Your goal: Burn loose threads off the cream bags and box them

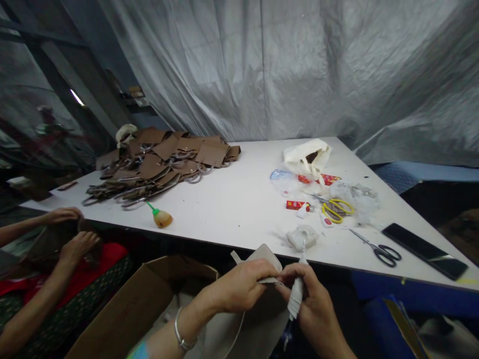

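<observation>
My left hand (243, 285), a silver bangle on its wrist, is closed on the edge of a grey-beige bag-like piece (262, 319). A flap of that piece rises above my fingers, and the rest hangs below the table edge. Close beside it, my right hand (309, 294) is closed around a white wrapped stick-like thing (296, 297) with a narrow upper end. My right thumb and fingertip meet the edge of the piece, next to my left fingertips. What exactly lies between these fingertips is hidden.
Brown bags with handles (149, 167) lie heaped on the white table (232, 199). A green-tipped bottle (162, 218), yellow scissors (339, 209), black scissors (385, 254), a phone (424, 251) and a cloth bag (307, 154) lie there. A cardboard box (119, 304) stands below; a co-worker's hands (77, 239) work at left.
</observation>
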### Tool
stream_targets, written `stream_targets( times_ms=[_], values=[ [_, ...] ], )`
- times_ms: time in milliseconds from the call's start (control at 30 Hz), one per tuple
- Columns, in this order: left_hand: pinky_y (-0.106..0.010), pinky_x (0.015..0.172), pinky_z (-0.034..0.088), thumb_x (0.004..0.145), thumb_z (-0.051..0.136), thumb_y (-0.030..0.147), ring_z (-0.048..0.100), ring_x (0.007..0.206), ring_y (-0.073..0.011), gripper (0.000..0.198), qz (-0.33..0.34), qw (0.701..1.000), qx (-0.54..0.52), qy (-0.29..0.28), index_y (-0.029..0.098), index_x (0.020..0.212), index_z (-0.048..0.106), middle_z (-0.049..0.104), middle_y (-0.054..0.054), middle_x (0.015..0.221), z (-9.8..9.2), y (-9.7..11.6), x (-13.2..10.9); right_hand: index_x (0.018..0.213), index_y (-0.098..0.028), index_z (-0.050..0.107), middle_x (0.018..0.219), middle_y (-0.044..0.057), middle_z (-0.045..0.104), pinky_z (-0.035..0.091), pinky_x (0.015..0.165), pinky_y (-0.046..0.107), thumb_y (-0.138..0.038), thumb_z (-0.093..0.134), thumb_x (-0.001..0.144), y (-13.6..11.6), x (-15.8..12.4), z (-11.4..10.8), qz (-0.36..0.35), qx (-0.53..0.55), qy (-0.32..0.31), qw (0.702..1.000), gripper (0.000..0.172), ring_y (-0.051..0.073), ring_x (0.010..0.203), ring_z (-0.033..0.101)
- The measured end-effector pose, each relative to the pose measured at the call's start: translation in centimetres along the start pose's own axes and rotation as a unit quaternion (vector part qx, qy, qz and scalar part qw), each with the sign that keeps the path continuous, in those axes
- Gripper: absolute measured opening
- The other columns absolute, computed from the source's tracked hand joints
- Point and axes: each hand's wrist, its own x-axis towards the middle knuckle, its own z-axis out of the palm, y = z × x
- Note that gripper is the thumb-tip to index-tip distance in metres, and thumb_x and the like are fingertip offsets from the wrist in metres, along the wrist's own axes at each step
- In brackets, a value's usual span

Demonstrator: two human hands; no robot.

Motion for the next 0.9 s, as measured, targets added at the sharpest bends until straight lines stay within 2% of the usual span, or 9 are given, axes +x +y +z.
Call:
stream_targets(
  times_ms=[67, 133, 267, 367, 467, 633, 700, 767, 900],
  values=[
    [-0.029, 0.095, 0.049, 0.091, 0.056, 0.016, 0.068, 0.106, -0.0209, 0.029, 0.011, 0.999, -0.024, -0.021, 0.019, 0.115, 0.073, 0.075, -0.007, 0.113, -0.9, -0.6, 0.8, 0.101, -0.023, 0.064, 0.087, 0.001, 0.072, 0.056, 0.069, 0.023, -0.032, 0.076, 0.090, 0.2, 0.7, -0.2, 0.029, 0.007, -0.003, 1.000, 0.018, 0.017, 0.075, 0.070],
    [-0.028, 0.094, 0.049, 0.084, 0.067, 0.017, 0.068, 0.104, -0.0214, 0.034, 0.001, 0.999, -0.031, -0.029, 0.021, 0.116, 0.075, 0.076, -0.006, 0.112, -1.7, -1.0, 1.7, 0.099, -0.022, 0.063, 0.087, 0.002, 0.072, 0.056, 0.069, 0.025, -0.035, 0.077, 0.089, 0.3, 1.5, -0.4, 0.055, 0.027, 0.001, 0.998, 0.022, 0.019, 0.077, 0.069],
    [-0.027, 0.085, 0.048, 0.076, 0.071, 0.019, 0.068, 0.095, -0.0215, 0.030, -0.060, 0.997, -0.039, 0.000, 0.023, 0.105, 0.080, 0.078, -0.003, 0.099, -2.8, -0.5, 3.2, 0.101, -0.022, 0.058, 0.090, 0.002, 0.071, 0.057, 0.071, 0.028, -0.035, 0.080, 0.087, 0.1, 3.0, -1.0, 0.086, 0.097, 0.004, 0.992, 0.029, 0.020, 0.080, 0.069],
    [-0.024, 0.070, 0.045, 0.077, 0.070, 0.025, 0.065, 0.079, -0.0186, 0.025, -0.120, 0.990, -0.075, 0.006, 0.020, 0.099, 0.082, 0.076, -0.001, 0.084, -2.9, 0.4, 3.9, 0.104, -0.023, 0.057, 0.093, 0.001, 0.070, 0.059, 0.076, 0.028, -0.033, 0.081, 0.087, -0.2, 3.6, -1.4, 0.084, 0.120, 0.005, 0.989, 0.030, 0.019, 0.083, 0.070],
    [-0.024, 0.062, 0.040, 0.079, 0.066, 0.028, 0.058, 0.068, -0.0159, 0.024, -0.185, 0.974, -0.132, 0.006, 0.017, 0.094, 0.081, 0.072, 0.000, 0.074, -2.3, 0.8, 4.7, 0.103, -0.024, 0.057, 0.094, 0.000, 0.070, 0.059, 0.076, 0.026, -0.033, 0.081, 0.088, 0.0, 3.5, -1.7, 0.088, 0.125, 0.012, 0.988, 0.030, 0.017, 0.083, 0.071],
    [-0.027, 0.070, 0.042, 0.071, 0.071, 0.029, 0.057, 0.071, -0.0169, 0.017, -0.239, 0.940, -0.236, 0.057, 0.015, 0.081, 0.075, 0.068, 0.000, 0.071, 0.3, -1.1, 6.1, 0.115, -0.025, 0.062, 0.096, 0.002, 0.073, 0.060, 0.076, 0.025, -0.040, 0.071, 0.096, 2.0, 2.7, -2.5, 0.090, 0.060, 0.081, 0.991, 0.026, 0.019, 0.086, 0.073],
    [-0.028, 0.070, 0.042, 0.071, 0.071, 0.033, 0.056, 0.071, -0.0171, 0.019, -0.246, 0.928, -0.272, 0.069, 0.016, 0.080, 0.072, 0.066, 0.000, 0.070, 1.2, -2.2, 6.4, 0.129, -0.025, 0.060, 0.099, 0.004, 0.074, 0.060, 0.081, 0.027, -0.043, 0.061, 0.102, 3.2, 2.4, -3.5, 0.080, 0.028, 0.118, 0.989, 0.032, 0.019, 0.088, 0.073],
    [-0.028, 0.070, 0.042, 0.073, 0.070, 0.034, 0.055, 0.069, -0.0165, 0.019, -0.251, 0.922, -0.285, 0.081, 0.017, 0.079, 0.069, 0.064, 0.001, 0.069, 1.6, -3.1, 6.7, 0.139, -0.027, 0.057, 0.102, 0.004, 0.074, 0.060, 0.078, 0.027, -0.046, 0.052, 0.106, 4.4, 2.4, -4.9, 0.074, 0.013, 0.132, 0.988, 0.039, 0.018, 0.084, 0.073],
    [-0.029, 0.070, 0.041, 0.077, 0.064, 0.033, 0.054, 0.068, -0.0166, 0.016, -0.275, 0.921, -0.250, 0.119, 0.017, 0.078, 0.068, 0.061, 0.002, 0.067, 1.4, -4.0, 8.0, 0.134, -0.026, 0.065, 0.090, 0.003, 0.071, 0.058, 0.074, 0.026, -0.050, 0.047, 0.107, 6.1, 3.4, -7.4, 0.100, -0.051, 0.124, 0.986, 0.040, 0.017, 0.078, 0.069]
  ],
)
